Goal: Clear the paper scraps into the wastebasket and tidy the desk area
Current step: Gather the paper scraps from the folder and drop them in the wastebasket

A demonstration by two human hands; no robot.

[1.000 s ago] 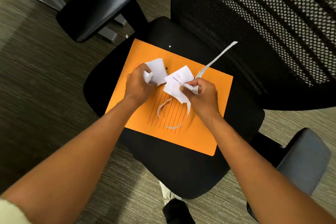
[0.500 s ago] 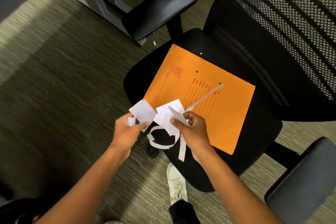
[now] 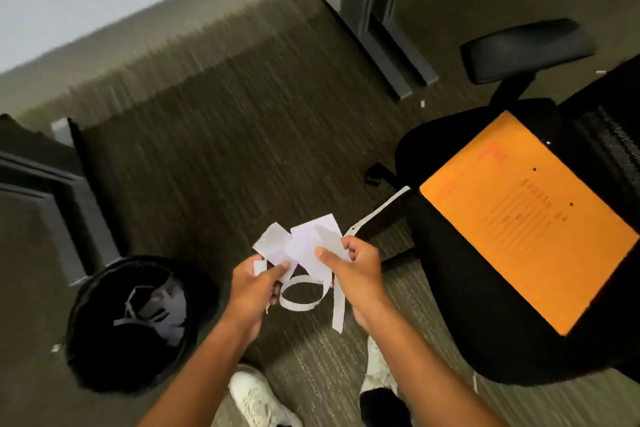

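Observation:
Both hands hold white paper scraps over the carpet, between the chair and the bin. My left hand pinches a few small white pieces. My right hand grips larger pieces with curled strips hanging below and one long strip sticking out toward the chair. The black round wastebasket stands on the floor to the lower left, with several scraps inside. An orange envelope lies on the black chair seat at the right.
A dark cabinet stands left of the wastebasket. A grey desk leg with its floor foot rises at the top. Small scraps lie on the carpet near it and beside the bin. My shoes show at the bottom.
Both hands lifted the scraps off the envelope on the chair and carried them left over the carpet. The view swung left, bringing the wastebasket into sight.

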